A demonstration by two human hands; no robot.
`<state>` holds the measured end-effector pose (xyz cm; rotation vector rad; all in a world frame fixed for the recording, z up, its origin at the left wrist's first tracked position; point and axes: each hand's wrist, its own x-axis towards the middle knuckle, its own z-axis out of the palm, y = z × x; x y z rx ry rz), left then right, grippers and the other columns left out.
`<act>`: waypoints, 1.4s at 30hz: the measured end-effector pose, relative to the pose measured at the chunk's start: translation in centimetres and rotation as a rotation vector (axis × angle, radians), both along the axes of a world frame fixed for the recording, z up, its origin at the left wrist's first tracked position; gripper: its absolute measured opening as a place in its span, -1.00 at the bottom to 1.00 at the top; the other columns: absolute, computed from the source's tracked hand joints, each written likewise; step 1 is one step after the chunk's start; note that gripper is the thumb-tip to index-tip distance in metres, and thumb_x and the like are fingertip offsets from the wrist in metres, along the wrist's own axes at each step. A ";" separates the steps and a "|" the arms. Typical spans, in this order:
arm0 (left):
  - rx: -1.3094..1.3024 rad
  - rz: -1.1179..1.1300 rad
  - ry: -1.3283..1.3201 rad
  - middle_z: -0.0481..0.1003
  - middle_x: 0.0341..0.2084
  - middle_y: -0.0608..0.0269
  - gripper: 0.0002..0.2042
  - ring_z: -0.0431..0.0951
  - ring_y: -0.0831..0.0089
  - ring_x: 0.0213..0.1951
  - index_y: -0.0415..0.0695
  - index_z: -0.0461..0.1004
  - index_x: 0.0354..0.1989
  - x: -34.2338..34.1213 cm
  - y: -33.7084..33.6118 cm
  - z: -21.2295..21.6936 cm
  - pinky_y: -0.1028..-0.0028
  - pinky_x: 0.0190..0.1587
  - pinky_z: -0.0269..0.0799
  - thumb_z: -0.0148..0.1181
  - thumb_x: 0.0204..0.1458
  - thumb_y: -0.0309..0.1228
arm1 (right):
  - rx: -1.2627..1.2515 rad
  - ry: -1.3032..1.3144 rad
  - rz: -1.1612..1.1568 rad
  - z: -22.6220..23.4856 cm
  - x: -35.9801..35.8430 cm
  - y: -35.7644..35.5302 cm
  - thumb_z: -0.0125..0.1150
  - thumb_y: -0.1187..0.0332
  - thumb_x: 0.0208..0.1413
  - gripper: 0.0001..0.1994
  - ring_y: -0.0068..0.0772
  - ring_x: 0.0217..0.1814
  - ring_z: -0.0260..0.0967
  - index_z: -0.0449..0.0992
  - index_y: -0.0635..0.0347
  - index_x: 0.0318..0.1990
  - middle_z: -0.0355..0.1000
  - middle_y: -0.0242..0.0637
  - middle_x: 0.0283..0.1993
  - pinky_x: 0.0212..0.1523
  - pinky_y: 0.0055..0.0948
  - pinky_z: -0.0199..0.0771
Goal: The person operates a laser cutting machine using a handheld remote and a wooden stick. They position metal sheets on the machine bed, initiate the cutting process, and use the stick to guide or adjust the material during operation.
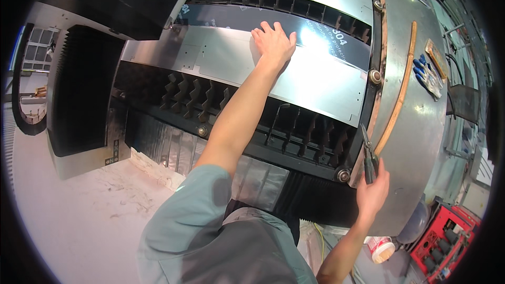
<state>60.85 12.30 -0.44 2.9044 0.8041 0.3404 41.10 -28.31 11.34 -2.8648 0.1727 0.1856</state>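
Note:
A shiny metal sheet (231, 55) lies across the toothed black slats (192, 100) of a machine bed, with a strip of dark printed protective film (226, 17) along its far part. My left hand (273, 44) reaches out over it, palm down with fingers spread, at the border between bare metal and film. It holds nothing. On the right, by the corner of the bed, my right hand (372, 192) is closed round the handles of long-nosed pliers (368, 152). Their tips point away from me. My right fingers are partly hidden behind the handles.
A curved bamboo stick (402, 92) lies on the metal side table (407, 173), near blue-and-white gloves (428, 76). The dark machine head (110, 0) overhangs at the left. Ball rollers (374, 77) line the bed frame. A bucket (380, 250) and a red machine (444, 244) stand at lower right.

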 end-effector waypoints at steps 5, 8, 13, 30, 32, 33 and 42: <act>-0.021 0.013 0.058 0.42 0.04 -0.27 -0.33 0.48 -0.16 0.05 -0.27 0.52 0.12 0.2 -0.2 0.4 0.00 0.23 0.21 0.10 0.20 0.17 | 0.045 -0.016 -0.038 -0.2 -2.3 -1.3 0.41 0.42 0.12 -0.37 0.10 0.03 0.47 0.43 0.14 0.38 0.46 -0.06 -0.01 0.07 -0.04 0.44; -0.037 0.026 0.070 0.41 0.06 -0.27 -0.33 0.47 -0.17 0.08 -0.27 0.51 0.13 0.3 -0.3 0.4 -0.01 0.24 0.20 0.09 0.20 0.18 | 0.071 -0.011 -0.057 -0.3 -3.4 -1.4 0.41 0.41 0.12 -0.37 0.05 -0.08 0.49 0.43 0.14 0.38 0.46 -0.08 -0.02 -0.01 -0.07 0.46; -0.020 0.024 0.062 0.40 0.08 -0.27 -0.33 0.45 -0.19 0.11 -0.26 0.50 0.15 0.1 -0.4 0.4 -0.01 0.26 0.19 0.08 0.21 0.18 | 0.131 0.031 -0.090 -0.3 -4.8 -1.5 0.42 0.41 0.12 -0.37 -0.02 -0.14 0.49 0.43 0.13 0.39 0.47 -0.11 -0.02 -0.05 -0.12 0.47; 0.020 0.024 0.028 0.35 0.27 -0.35 -0.32 0.29 -0.21 0.36 -0.27 0.44 0.25 -1.0 -2.5 -0.3 -0.14 0.45 0.02 0.15 0.19 0.10 | 0.194 -0.029 -0.187 -1.6 -13.3 -11.4 0.42 0.41 0.11 -0.36 0.17 0.06 0.47 0.41 0.18 0.38 0.48 -0.01 -0.03 0.14 -0.01 0.42; 0.013 0.019 -0.018 0.33 0.30 -0.36 -0.30 0.27 -0.19 0.38 -0.25 0.39 0.30 -1.6 -4.5 0.1 -0.15 0.45 0.03 0.19 0.18 0.08 | 0.222 -0.035 -0.209 -2.1 -14.9 -14.3 0.43 0.41 0.11 -0.36 0.18 0.07 0.47 0.41 0.18 0.38 0.48 0.01 -0.01 0.16 -0.01 0.42; -0.004 -0.027 -0.104 0.32 0.31 -0.35 -0.31 0.28 -0.19 0.37 -0.25 0.38 0.31 -2.2 -6.1 0.4 -0.15 0.43 0.07 0.21 0.18 0.06 | 0.235 -0.037 -0.219 -2.5 -15.7 -16.0 0.43 0.41 0.11 -0.36 0.17 0.09 0.47 0.41 0.18 0.38 0.49 0.02 0.00 0.17 -0.01 0.42; -0.476 -0.669 -0.381 0.42 0.20 -0.16 -0.53 0.41 -0.15 0.24 -0.23 0.39 0.23 -24.2 -39.8 2.6 0.04 0.32 0.30 0.28 0.20 -0.30 | 0.496 -0.129 -0.271 -8.3 -25.4 -35.3 0.46 0.36 0.07 -0.35 0.19 0.25 0.47 0.42 0.31 0.35 0.50 0.15 0.19 0.27 -0.07 0.43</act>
